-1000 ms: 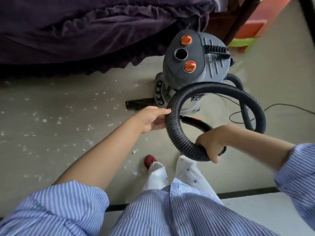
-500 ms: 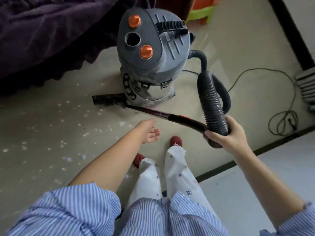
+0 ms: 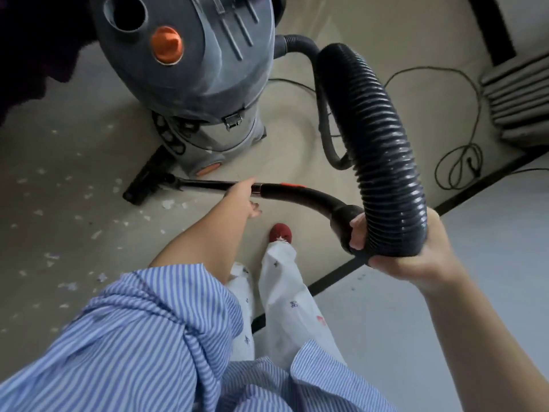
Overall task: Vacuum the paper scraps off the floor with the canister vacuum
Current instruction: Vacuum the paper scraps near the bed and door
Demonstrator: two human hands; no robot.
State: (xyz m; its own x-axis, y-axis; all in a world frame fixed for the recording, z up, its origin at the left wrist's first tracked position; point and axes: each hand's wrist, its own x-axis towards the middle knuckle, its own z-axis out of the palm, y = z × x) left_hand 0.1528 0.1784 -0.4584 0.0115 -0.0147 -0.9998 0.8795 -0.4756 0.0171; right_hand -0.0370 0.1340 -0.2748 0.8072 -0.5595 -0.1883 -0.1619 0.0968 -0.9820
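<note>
So the beige floor (image 3: 297,138) takes up most of the view, with a black strip (image 3: 475,185) dividing it from a paler grey section on the right. The grey canister vacuum (image 3: 190,69) stands at the top, pretty big in frame, orange knob on its lid (top edge is cut off). Its thick black ribbed hose (image 3: 383,150) arcs up from behind the canister and comes down into the right hand (image 3: 416,257), whose fingers are curled tight round the hose end where it joins the curved black handle (image 3: 300,194). From there the wand (image 3: 205,183) runs left to the floor nozzle (image 3: 145,181), which sits on the floor right against the canister's base. The left hand (image 3: 245,197) is reaching at the wand joint, but whether it's actually gripping I can't tell. Paper scraps (image 3: 98,233) are scattered all over the left part of the floor, a few just beside the nozzle. A thin power cord (image 3: 463,156) loops loosely on the right, near a stack of grey folded things (image 3: 517,93). Red slipper (image 3: 280,232) pokes out below the wand.
</note>
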